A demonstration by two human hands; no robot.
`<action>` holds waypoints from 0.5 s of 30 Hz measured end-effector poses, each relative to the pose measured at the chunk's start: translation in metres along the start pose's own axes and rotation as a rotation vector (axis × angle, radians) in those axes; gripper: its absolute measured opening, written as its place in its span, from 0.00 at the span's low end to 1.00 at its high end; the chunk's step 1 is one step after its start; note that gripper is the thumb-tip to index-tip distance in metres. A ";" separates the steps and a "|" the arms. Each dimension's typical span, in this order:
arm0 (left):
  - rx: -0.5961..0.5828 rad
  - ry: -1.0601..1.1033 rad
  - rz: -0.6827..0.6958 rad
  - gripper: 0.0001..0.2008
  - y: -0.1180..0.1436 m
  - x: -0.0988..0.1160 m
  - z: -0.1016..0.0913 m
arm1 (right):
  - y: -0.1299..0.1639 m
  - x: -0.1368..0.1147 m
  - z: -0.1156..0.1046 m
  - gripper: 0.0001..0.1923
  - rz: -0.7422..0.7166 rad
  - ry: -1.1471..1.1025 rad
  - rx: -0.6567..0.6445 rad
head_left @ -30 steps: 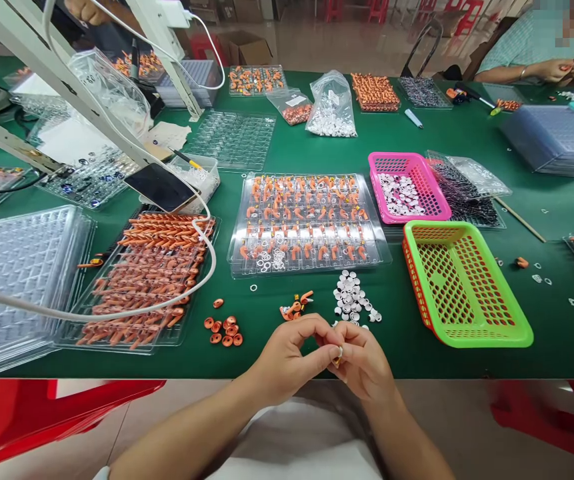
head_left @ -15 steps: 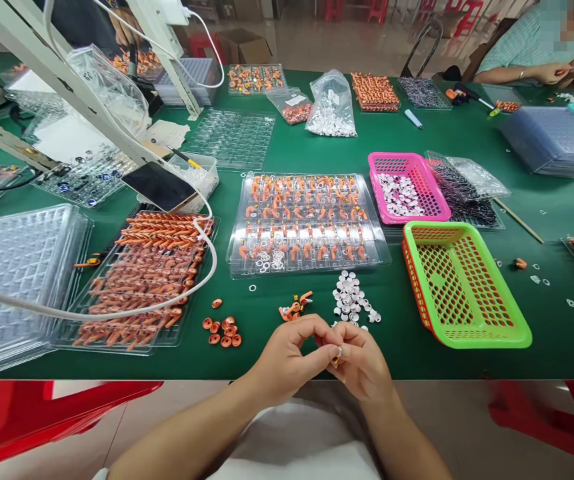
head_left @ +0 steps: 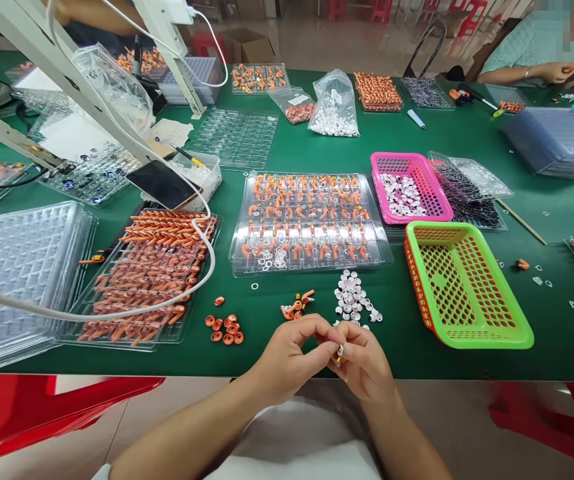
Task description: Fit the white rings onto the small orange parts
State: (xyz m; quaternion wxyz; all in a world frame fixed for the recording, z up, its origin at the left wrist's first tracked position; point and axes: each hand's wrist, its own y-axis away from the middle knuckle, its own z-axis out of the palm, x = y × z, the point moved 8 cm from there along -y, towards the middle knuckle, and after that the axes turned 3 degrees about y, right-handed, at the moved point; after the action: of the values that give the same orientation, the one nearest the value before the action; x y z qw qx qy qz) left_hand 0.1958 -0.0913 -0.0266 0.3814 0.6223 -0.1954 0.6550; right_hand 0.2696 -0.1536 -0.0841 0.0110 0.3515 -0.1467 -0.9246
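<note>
Pinching one tiny white-and-orange plastic part (head_left: 339, 352) between thumb and forefinger tips, left hand (head_left: 287, 360) and right hand (head_left: 364, 367) pressed close together just over the near edge of the green desk (head_left: 467, 133), fingers of both curled in around the piece. Mostly hidden by the fingertips, so exact shape hard to tell; only a white cap and a sliver of orange showing.

Likely very light and stiff, a moulded bit that could slip or flick away if squeezed off-centre; best gripped by the sides with fingertips alone, firm but gentle, kept low over the desk so that a drop stays near.

Lying just beyond the hands toward the middle of the desk: a loose heap of small white ring-shaped caps (head_left: 351, 301), a few curved orange plastic pieces (head_left: 297, 305) to its left, and a cluster of small orange rings (head_left: 225, 328) further left. Behind these, a clear compartment tray of orange and white parts (head_left: 307, 223). Toward the right edge, an empty-looking green plastic mesh basket (head_left: 467, 287), with a pink mesh basket of white caps (head_left: 409, 188) behind it. Toward the left edge, a clear tray packed with long orange pieces (head_left: 151, 273), a white cable (head_left: 117, 311) looping across it.
</note>
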 end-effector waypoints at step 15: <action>0.054 -0.360 0.233 0.05 0.004 0.027 -0.001 | 0.007 -0.027 -0.007 0.08 -0.231 0.336 0.019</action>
State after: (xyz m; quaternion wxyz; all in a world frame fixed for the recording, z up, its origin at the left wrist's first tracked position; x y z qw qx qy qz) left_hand 0.1944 -0.0860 -0.0001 0.2451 0.7125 -0.3132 0.5781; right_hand 0.2936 -0.1592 -0.0698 -0.0742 0.5154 -0.1104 -0.8466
